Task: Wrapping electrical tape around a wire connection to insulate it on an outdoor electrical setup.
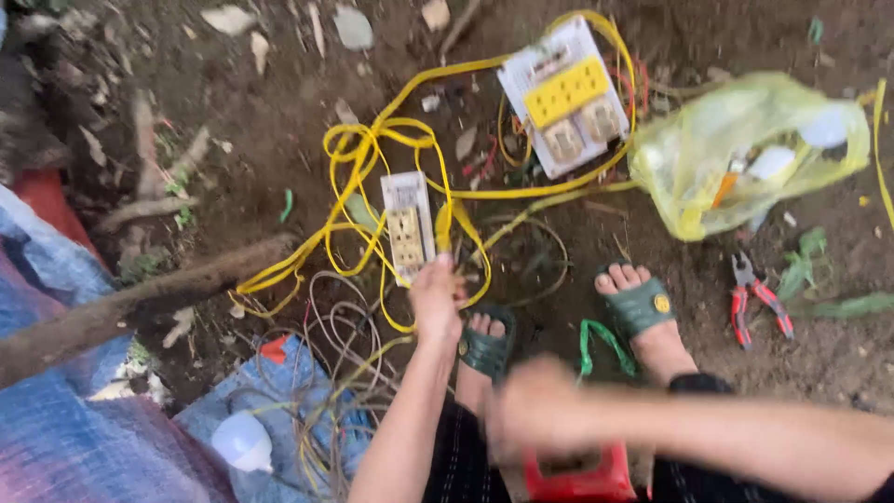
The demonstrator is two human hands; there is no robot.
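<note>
Nearest you, your right hand (535, 410) is a blur just above the red box (579, 475) at your knees; it looks clenched, but with the smear you cannot tell whether it holds anything.

Just left of the red box, a white bulb (242, 440) lies on a blue cloth (279, 391) beside a heap of thin pale wires (340, 345).

Beyond the red box, your left hand (436, 300) reaches forward and grips the yellow cable (372, 149) where it loops past the near end of the small socket strip (407, 224); the fingers are closed around the cable, touching the strip's lower edge. Your feet in green sandals (643, 305) stand on the dirt ground (279, 112) just beyond the box, a green cord (601, 340) between them.

Right of the sandals, well apart from the red box, red-handled pliers (756, 300) lie on the soil.

Farther out, a brown branch (140, 298) slants away to the left. Farthest from the red box, the big socket board (566, 93), white with a yellow block, lies ringed by the yellow cable, and a yellow plastic bag (745, 149) with small items inside sits just to its right.
</note>
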